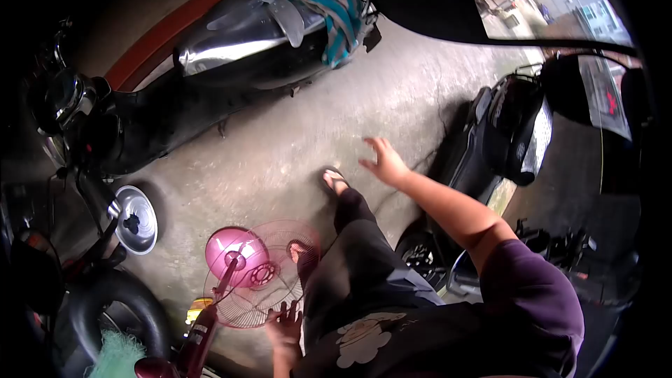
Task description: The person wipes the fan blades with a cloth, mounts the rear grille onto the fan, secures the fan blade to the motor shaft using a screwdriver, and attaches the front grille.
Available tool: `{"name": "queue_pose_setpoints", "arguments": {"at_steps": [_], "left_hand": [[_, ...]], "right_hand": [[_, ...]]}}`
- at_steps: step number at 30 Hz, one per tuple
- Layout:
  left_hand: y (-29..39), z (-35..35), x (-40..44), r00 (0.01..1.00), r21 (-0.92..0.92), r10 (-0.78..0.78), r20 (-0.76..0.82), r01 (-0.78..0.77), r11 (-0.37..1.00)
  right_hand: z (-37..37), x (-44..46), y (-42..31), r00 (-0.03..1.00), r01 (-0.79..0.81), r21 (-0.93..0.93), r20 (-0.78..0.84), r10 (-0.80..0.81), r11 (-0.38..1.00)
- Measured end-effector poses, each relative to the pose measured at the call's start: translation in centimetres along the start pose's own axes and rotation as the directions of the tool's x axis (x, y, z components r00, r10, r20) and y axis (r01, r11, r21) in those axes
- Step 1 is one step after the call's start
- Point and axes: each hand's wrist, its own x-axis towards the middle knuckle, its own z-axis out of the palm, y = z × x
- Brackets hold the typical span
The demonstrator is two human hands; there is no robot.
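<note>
Over the concrete floor, my right hand (383, 162) is held out with its fingers apart and nothing in it. Low in the view, my left hand (285, 323) has its fingers spread at the lower edge of a pink wire fan grille (262, 311); whether they touch it is unclear. The grille belongs to a pink stand fan with a round base (227, 248) and a dark red body (198, 339). A clear fan blade (285, 19) and a blue striped cloth (336, 10) lie on a motorbike seat at the top.
One motorbike (147, 119) stands along the left and top, another (483, 133) on the right. At the left are a metal bowl (145, 213), a black tube (157, 315) and green netting (119, 357). My sandalled foot (336, 180) is on the floor.
</note>
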Motion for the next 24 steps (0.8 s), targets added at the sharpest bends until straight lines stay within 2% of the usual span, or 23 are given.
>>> {"name": "queue_pose_setpoints", "arguments": {"at_steps": [3,5,7,9,11,12,13,15,17,19,20,21,22,23,24], "left_hand": [[-0.4,2.7,-1.3,1.0,-0.1,0.005,-0.016,-0.007,0.995],[-1.4,4.9,-2.8,1.0,-0.142,0.015,0.02,-0.012,0.99],[-2.9,7.9,-4.5,0.998,-0.182,0.049,0.025,-0.044,0.982],[-4.1,12.4,-7.0,0.998,-0.252,0.06,-0.009,-0.06,0.966],[-4.9,15.6,-8.0,1.0,-0.322,0.017,-0.022,-0.023,0.947],[-5.3,16.9,-8.4,1.0,-0.325,0.022,-0.022,-0.028,0.945],[-5.2,18.0,-9.0,0.999,-0.398,-0.027,0.041,0.041,0.916],[-5.3,19.3,-9.3,0.986,-0.513,-0.096,0.137,0.154,0.845],[-6.4,21.0,-10.3,0.997,-0.319,0.049,0.065,-0.026,0.947],[-6.5,22.5,-12.4,0.983,-0.233,0.108,0.148,-0.071,0.97],[-6.9,23.1,-12.5,0.972,-0.148,0.163,0.167,-0.139,0.979],[-7.8,23.1,-12.2,0.959,-0.073,0.22,0.18,-0.21,0.975],[-8.8,21.1,-9.5,0.965,-0.191,0.133,0.226,-0.09,0.978],[-6.2,27.5,-15.5,0.997,0.003,0.038,0.06,-0.039,0.999],[-6.4,28.7,-17.0,0.983,-0.017,0.166,0.077,-0.166,0.986]], "right_hand": [[-4.5,15.3,-0.4,0.967,0.167,-0.043,-0.186,-0.172,0.985],[-6.6,27.3,0.0,0.858,0.353,-0.162,-0.337,-0.388,0.922],[-10.0,35.6,-3.3,0.921,0.121,-0.224,-0.339,-0.193,0.967],[-12.3,41.3,-5.7,0.935,0.054,-0.324,-0.315,-0.162,0.944],[-12.5,45.7,-5.2,0.978,0.068,-0.269,-0.172,-0.118,0.961],[-12.2,46.9,-4.5,0.985,0.058,-0.375,-0.129,-0.114,0.925],[-11.9,47.9,-3.6,0.99,0.051,-0.476,-0.09,-0.106,0.878],[-12.6,49.8,-0.8,0.952,0.13,-0.502,-0.176,-0.249,0.855],[-14.3,49.5,0.8,0.891,0.23,-0.258,-0.332,-0.31,0.938],[-16.6,46.9,0.4,0.827,0.151,0.057,-0.553,-0.095,0.987],[-18.4,43.7,-1.7,0.826,0.174,0.119,-0.557,-0.079,0.978],[-20.1,39.7,-4.6,0.833,0.199,0.185,-0.549,-0.067,0.962],[-21.4,35.8,-7.2,0.873,0.257,0.247,-0.475,-0.114,0.934],[-21.3,32.0,-8.7,0.914,0.293,0.33,-0.372,-0.162,0.897],[-19.6,28.3,-8.9,0.969,0.244,0.519,-0.167,-0.184,0.819]]}}
